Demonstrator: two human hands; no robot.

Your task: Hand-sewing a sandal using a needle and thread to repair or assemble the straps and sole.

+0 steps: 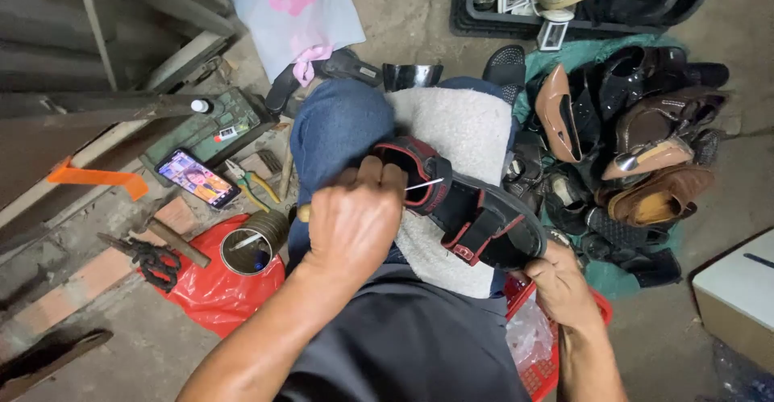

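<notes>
A: In the head view, what do the person's hands hold?

B: The left hand [352, 219] is closed in a fist around a tool whose thin pale metal needle [424, 184] sticks out toward the right. The needle tip lies against the black sandal with red-trimmed straps [463, 208]. The right hand [560, 283] grips the near end of that sandal's sole, fingers curled under it.

A: Where does the sandal sit?

B: Between the two hands, tilted across a pale fleecy cloth [459, 132] that is spread over the person's knee in blue denim [339, 124]. Its heel strap is just beside the left knuckles; its toe end is in the right hand.

A: What lies out past the left hand?

B: On the concrete floor [145, 345], a round metal tin [248, 245] stands on a crumpled red plastic bag [218, 297]. A wooden-handled hammer [173, 241] and dark scissors [153, 261] lie further left. Beyond those rest a lit smartphone [197, 179] and pliers with yellow-green handles [251, 184].

A: And on the other side?

B: Beyond the right hand is a heap of worn shoes [637, 144], brown, tan and black, on a green sheet [617, 277]. A red plastic basket [544, 366] sits under the right wrist. A pale cardboard box [738, 297] stands well apart to the right.
</notes>
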